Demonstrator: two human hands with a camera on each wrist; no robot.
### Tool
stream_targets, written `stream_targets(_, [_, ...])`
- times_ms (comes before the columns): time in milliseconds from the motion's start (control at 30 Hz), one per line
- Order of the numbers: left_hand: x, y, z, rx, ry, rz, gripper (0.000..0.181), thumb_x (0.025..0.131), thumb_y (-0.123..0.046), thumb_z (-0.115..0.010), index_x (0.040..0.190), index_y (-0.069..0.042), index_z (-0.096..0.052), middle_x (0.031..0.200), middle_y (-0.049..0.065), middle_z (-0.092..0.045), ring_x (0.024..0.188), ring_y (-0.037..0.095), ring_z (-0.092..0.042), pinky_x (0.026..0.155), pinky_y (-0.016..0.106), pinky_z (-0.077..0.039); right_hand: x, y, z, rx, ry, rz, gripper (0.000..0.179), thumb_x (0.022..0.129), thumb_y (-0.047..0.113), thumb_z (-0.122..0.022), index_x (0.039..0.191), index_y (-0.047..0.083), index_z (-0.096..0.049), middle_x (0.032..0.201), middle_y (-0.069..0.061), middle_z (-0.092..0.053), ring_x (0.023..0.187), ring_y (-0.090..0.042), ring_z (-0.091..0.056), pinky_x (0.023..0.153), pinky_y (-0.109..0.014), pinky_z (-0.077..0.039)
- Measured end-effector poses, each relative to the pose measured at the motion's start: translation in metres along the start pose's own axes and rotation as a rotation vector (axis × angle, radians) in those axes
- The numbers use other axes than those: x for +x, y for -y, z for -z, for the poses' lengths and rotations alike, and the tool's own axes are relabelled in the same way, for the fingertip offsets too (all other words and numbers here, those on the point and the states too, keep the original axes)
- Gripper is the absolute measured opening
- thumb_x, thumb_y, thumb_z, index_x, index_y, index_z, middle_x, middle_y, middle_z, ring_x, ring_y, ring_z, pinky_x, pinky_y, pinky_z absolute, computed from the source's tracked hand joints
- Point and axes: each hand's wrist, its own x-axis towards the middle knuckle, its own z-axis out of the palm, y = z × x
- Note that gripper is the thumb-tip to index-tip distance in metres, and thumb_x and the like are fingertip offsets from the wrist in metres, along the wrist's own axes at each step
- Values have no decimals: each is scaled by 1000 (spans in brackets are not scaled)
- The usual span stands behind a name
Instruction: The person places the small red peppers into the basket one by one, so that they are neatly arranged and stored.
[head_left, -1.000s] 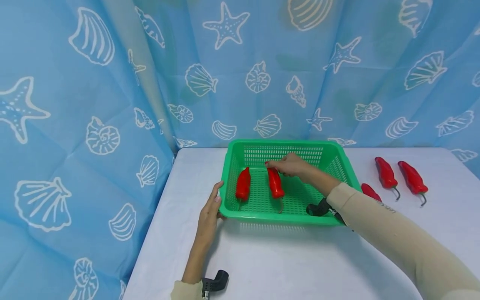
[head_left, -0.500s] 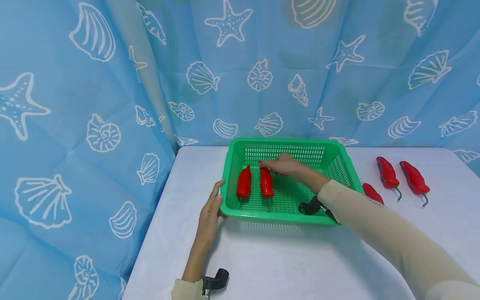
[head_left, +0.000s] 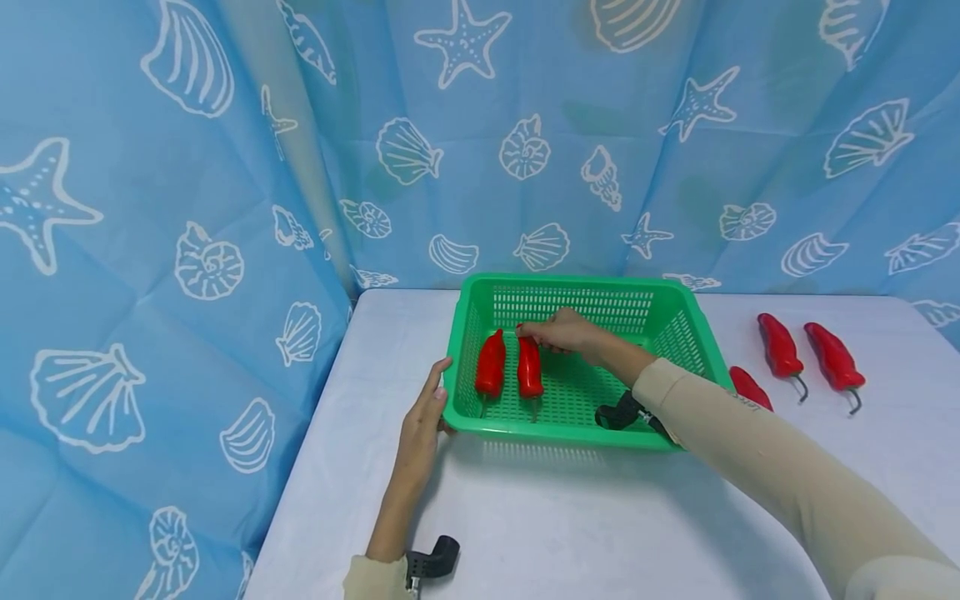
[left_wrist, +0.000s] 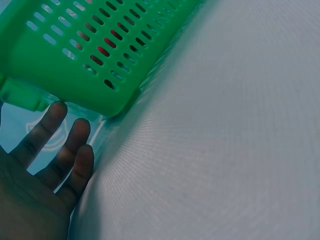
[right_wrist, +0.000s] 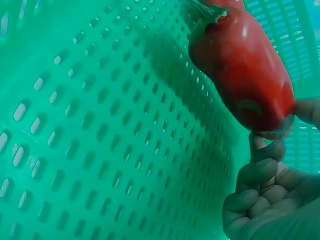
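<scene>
While the left hand (head_left: 417, 437) is spread, the right hand (head_left: 567, 331) pinches a pepper (head_left: 529, 371) by its far tip, stem (right_wrist: 214, 15) near.

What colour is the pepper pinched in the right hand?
Shiny red. The pepper shows best in the right wrist view.

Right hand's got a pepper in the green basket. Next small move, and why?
Probably ease the held red pepper down and let go. The right hand pinches it by its tip, inside the green basket, alongside another red pepper with a gap between them. Whether it touches the basket floor is unclear.
</scene>
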Motion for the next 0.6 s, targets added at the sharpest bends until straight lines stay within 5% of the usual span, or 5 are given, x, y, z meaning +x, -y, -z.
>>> stream_targets(600, [1, 3, 0, -6, -5, 14, 44, 110, -34, -33, 153, -31, -42, 80, 2, -50, 85, 41, -52, 77, 47, -44, 5, 3, -11, 8, 27, -4, 46, 97, 41, -65, 72, 2, -59, 61, -1, -46, 56, -16, -35, 57, -31, -29])
